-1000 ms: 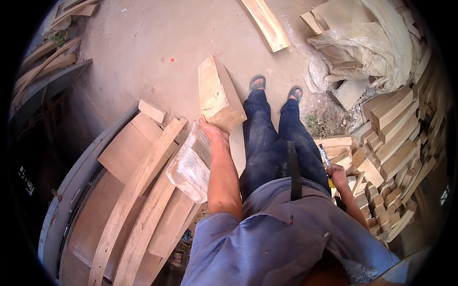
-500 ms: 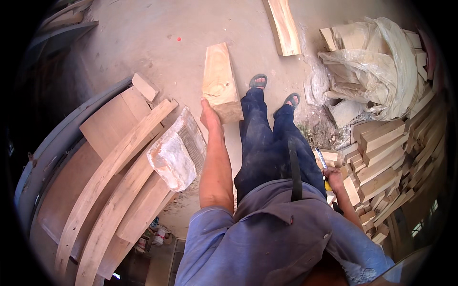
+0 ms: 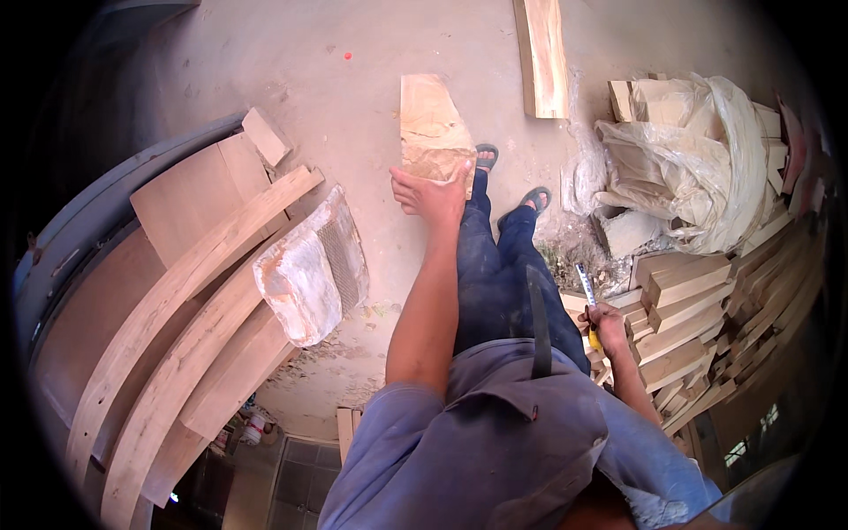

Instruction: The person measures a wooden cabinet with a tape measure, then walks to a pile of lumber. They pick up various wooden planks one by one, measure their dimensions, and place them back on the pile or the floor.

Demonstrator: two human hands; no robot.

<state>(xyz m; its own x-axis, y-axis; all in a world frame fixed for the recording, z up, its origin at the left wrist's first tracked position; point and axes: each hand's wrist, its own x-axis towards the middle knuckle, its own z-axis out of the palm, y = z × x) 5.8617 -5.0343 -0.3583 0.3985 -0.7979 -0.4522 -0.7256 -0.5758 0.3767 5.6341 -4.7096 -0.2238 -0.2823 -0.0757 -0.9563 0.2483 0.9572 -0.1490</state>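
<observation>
Left hand [image 3: 433, 196] has shifted across the wooden block [image 3: 431, 115], gripping its near end, fingers spread. Right hand [image 3: 609, 327], fingers curled, holds a tape measure [image 3: 594, 339] (blade [image 3: 585, 284] out).

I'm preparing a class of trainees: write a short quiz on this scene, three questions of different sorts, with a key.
1. True or false: the tape measure in the right hand has its blade fully retracted.

2. Which holds the wooden block?
A) the right hand
B) the left hand
C) both hands together

3. Fill the gap: the clear plastic sheeting lies on the person's ____ side.

Key
1. False; part of the blade sticks out.
2. B
3. right
</observation>
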